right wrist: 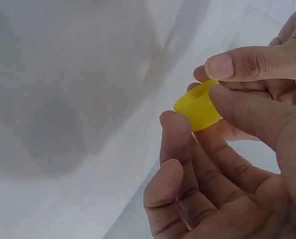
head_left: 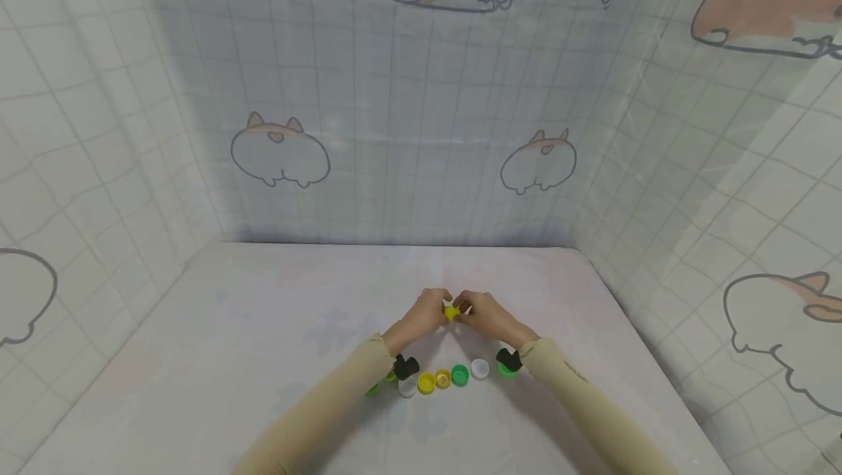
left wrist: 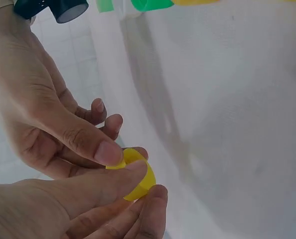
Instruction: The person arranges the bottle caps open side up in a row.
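Note:
Both hands meet above the table around a small, smooth yellow piece (head_left: 451, 313) with a curved, strip-like wall. Its exact kind is hard to tell. My left hand (head_left: 426, 312) pinches it between thumb and fingers, and in the left wrist view the thumb lies across its face. From the other side, my right hand (head_left: 490, 316) also pinches it at an edge. The right wrist view shows the yellow piece (right wrist: 200, 105) between the two thumbs and the fingertips, partly covered by them.
A row of small round caps lies nearer me on the pale table (head_left: 263, 329), including a yellow cap (head_left: 426, 383), a green cap (head_left: 460, 375) and a white cap (head_left: 479, 369). Forearms partly cover the row's ends. Patterned curtain walls (head_left: 408, 131) enclose the back and sides.

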A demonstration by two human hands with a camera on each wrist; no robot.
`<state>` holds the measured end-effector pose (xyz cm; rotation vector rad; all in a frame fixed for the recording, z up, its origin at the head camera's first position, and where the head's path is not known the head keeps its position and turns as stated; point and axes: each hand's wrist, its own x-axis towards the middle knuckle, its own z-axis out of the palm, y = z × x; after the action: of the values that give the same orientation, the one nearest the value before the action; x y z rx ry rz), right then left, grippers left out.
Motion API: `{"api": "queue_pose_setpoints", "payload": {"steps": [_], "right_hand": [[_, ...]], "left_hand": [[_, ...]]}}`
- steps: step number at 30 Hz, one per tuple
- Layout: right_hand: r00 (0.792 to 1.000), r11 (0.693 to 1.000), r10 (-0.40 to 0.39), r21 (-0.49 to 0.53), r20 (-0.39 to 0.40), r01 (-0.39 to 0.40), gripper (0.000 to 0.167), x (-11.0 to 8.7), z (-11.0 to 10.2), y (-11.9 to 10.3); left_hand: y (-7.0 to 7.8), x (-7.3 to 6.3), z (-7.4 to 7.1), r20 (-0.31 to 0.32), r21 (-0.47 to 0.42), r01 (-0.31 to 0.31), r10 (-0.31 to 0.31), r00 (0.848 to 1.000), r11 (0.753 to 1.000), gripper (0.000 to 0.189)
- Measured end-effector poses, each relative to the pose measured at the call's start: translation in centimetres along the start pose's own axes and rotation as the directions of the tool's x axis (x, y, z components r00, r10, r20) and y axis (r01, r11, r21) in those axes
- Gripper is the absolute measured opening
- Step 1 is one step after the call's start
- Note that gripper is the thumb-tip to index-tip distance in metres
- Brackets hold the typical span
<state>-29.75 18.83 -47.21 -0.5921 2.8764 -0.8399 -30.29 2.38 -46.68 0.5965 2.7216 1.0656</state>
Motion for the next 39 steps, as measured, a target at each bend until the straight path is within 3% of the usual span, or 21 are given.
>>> {"api": "queue_pose_setpoints", "payload": {"steps": [8, 17, 21, 29, 34, 39], "right_hand": [[0.999, 0.999, -0.046, 0.009, -0.011, 0.046, 0.02, -0.4, -0.6, -0.5], [0.997, 0.997, -0.074, 0.03, -0.039, 0.075, 0.016, -0.8, -1.0, -0.8], [0.994, 0.994, -0.092, 0.059, -0.055, 0.095, 0.02, -0.8, -0.7, -0.8], [0.997, 0.988, -0.022, 0.151, -0.067, 0.032, 0.02, -0.9, -0.3, -0.2], [0.999, 0.976, -0.02, 0.215, -0.042, 0.029, 0.016, -1.0, -0.3, 0.1], [1.0, 0.98, -0.016, 0.197, -0.01, 0.018, 0.019, -1.0, -0.3, 0.3]], "left_hand": [[0.6, -0.9, -0.5, -0.058, 0.049, -0.052, 0.055, 0.997, 0.997, 0.024], [0.4, -1.3, -0.7, -0.08, 0.032, -0.109, 0.112, 0.991, 0.993, 0.025], [0.0, -1.4, -0.4, -0.083, 0.037, -0.105, 0.108, 0.991, 0.994, 0.028], [-0.4, -1.8, -0.1, -0.048, -0.014, -0.084, 0.083, 0.995, 0.996, 0.036], [-0.4, -2.1, -0.1, -0.043, -0.056, -0.065, 0.062, 0.997, 0.996, 0.032], [-0.3, -2.1, -0.1, -0.05, -0.066, -0.074, 0.07, 0.996, 0.995, 0.027]]}}
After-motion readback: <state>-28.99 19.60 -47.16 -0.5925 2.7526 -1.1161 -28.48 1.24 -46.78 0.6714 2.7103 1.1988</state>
